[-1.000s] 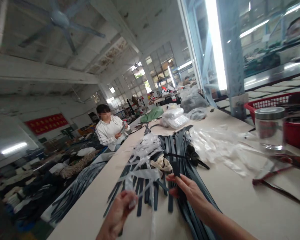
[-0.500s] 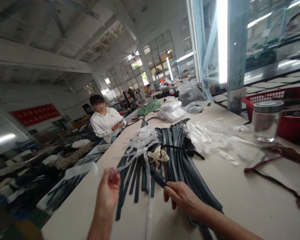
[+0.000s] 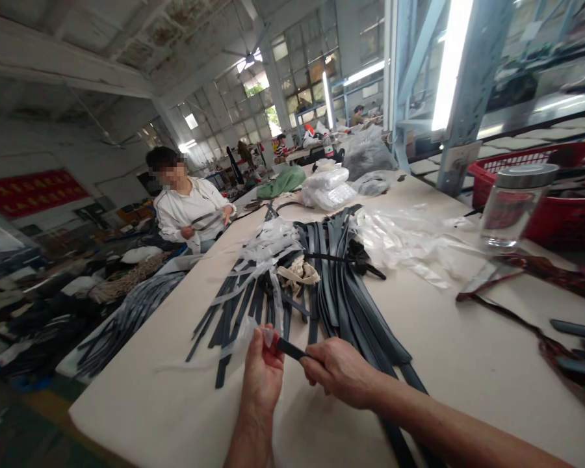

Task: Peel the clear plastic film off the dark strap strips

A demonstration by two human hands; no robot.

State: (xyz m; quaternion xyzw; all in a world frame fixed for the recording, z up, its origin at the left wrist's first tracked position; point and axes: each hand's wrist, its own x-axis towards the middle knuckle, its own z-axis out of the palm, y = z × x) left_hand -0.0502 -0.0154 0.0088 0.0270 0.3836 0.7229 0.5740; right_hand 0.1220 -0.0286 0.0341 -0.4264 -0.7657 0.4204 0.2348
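My right hand [image 3: 338, 370] is closed around a dark grey strap [image 3: 291, 350], whose end points left. Just left of that end, my left hand [image 3: 264, 367] pinches a translucent plastic strip [image 3: 246, 331]; the two almost meet. The strip trails away to the left over the table. Ahead lies a bundle of dark grey straps [image 3: 344, 279], fanned toward me and crossed by a black tie. On the bundle's left part sit a heap of white plastic strips [image 3: 275, 244] and a knotted cream cloth band [image 3: 299, 272].
Clear plastic sheets [image 3: 394, 240] lie right of the bundle. Farther right stand a glass jar [image 3: 514, 208] and a red basket [image 3: 565, 221], with brown strips [image 3: 517, 312] nearer. A person in white [image 3: 190, 208] sits beyond the left edge of the table [image 3: 141, 390], holding a strap.
My left hand has moved right with the plastic strip, close to the strap end in my right hand. The view has shifted. The seated person now holds a strap stretched between both hands.
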